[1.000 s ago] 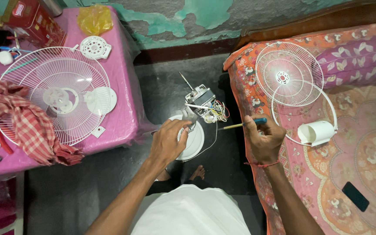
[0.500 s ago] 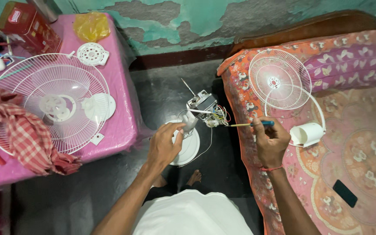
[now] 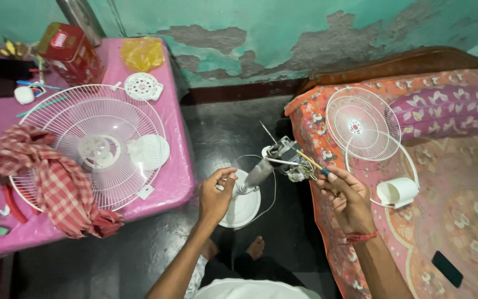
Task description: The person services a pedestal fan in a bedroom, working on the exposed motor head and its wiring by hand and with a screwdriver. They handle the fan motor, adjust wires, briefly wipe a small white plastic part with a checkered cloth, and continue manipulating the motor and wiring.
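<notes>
A stripped pedestal fan stands on the dark floor between my knees, with a round white base (image 3: 244,213) and a bare motor (image 3: 286,158) with loose wires on top. My left hand (image 3: 215,195) grips the fan's white neck (image 3: 256,176) just above the base. My right hand (image 3: 345,195) holds a thin screwdriver (image 3: 311,162) with a blue handle, its tip pushed into the wired side of the motor.
A pink table (image 3: 167,182) at left carries a white fan grille (image 3: 92,144), fan blades, a checked red cloth (image 3: 56,185), a red tin (image 3: 70,50) and small tools. The patterned bed (image 3: 471,210) at right holds a second grille (image 3: 362,124), a white motor cover (image 3: 396,192) and a black phone (image 3: 447,268).
My right hand has brought the screwdriver leftward, from beside the bed edge to the motor. My left hand stayed on the fan's neck.
</notes>
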